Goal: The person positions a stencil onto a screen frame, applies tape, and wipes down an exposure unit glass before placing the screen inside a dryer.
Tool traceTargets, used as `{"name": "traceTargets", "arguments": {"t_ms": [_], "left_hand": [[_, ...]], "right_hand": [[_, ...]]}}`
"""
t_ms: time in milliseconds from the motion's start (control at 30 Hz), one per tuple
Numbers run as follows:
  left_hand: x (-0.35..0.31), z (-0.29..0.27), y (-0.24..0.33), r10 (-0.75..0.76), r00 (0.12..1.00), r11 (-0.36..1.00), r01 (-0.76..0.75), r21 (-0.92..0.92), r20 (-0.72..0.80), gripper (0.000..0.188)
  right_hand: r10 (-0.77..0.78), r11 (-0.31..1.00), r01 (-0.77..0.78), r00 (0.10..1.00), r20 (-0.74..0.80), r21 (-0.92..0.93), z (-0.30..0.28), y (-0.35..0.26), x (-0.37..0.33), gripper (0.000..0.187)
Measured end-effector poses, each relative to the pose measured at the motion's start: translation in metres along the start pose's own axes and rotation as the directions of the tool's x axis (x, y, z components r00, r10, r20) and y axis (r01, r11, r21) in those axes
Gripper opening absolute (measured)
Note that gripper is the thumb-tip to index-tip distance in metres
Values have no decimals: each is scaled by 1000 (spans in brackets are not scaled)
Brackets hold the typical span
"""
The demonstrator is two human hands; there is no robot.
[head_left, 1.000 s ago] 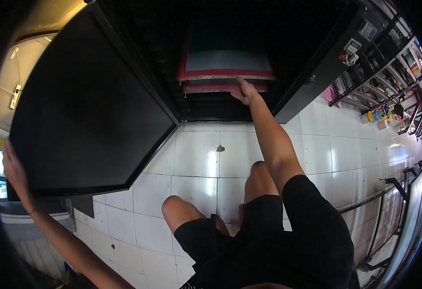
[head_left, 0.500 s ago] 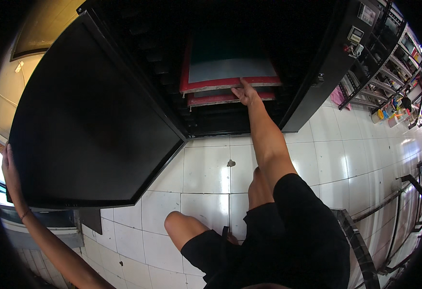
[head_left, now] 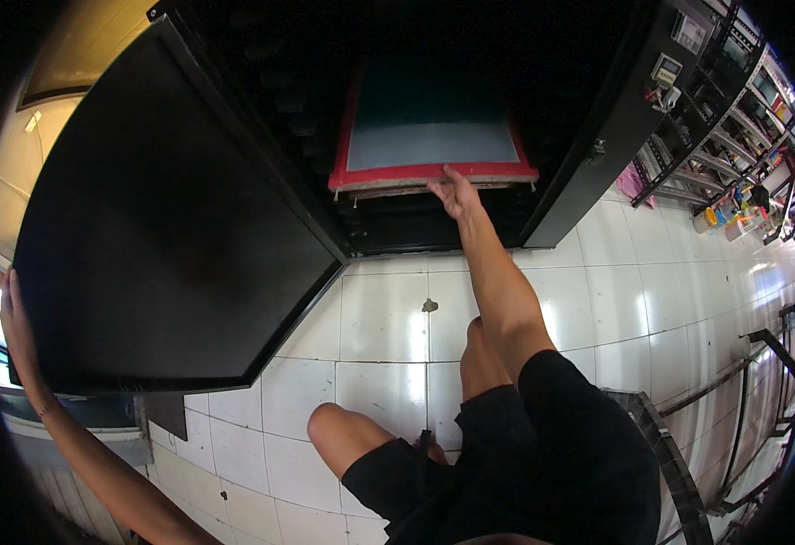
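Observation:
My right hand (head_left: 455,192) grips the front edge of a screen printing frame (head_left: 388,174), thumb on top and fingers underneath. Red tape borders its pale mesh, which fades to dark green toward the back. The frame lies flat, partly out of a black cabinet (head_left: 588,136), and its rear is lost in the dark interior. Just a sliver of a second frame's edge (head_left: 379,193) shows below it. Far to the left, my left hand (head_left: 18,318) holds the outer edge of the cabinet's wide-swung black door (head_left: 170,245); its fingertips are partly hidden.
White floor tiles (head_left: 379,318) lie between my legs and the cabinet. A small controller (head_left: 667,69) is mounted on the cabinet's right side. Metal shelving (head_left: 724,136) with tubs and bottles stands at the right. A dark metal rack (head_left: 670,454) reaches close to my right side.
My right hand has drawn the upper screen frame slightly out toward me, covering most of the lower frame. My left hand stays on the door, which has hardly moved.

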State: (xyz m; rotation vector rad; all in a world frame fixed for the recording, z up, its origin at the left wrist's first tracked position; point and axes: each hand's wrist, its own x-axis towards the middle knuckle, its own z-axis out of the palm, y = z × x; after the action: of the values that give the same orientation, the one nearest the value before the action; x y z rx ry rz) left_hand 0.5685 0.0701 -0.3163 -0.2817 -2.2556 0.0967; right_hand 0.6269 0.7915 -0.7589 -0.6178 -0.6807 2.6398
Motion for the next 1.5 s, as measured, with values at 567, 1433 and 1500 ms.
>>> {"name": "traceTargets", "arguments": {"t_ms": [567, 1433, 1500], "left_hand": [[-2, -114, 153, 97, 971, 989, -69, -132, 219, 47], [-67, -234, 95, 285, 788, 899, -23, -437, 545, 66], [-65, -245, 103, 283, 761, 890, 18, -455, 584, 66]], "right_hand": [[227, 974, -224, 967, -112, 34, -23, 27, -259, 15], [128, 987, -154, 930, -345, -48, 59, 7, -741, 13], [137, 968, -204, 920, -367, -149, 78, -31, -778, 16]]}}
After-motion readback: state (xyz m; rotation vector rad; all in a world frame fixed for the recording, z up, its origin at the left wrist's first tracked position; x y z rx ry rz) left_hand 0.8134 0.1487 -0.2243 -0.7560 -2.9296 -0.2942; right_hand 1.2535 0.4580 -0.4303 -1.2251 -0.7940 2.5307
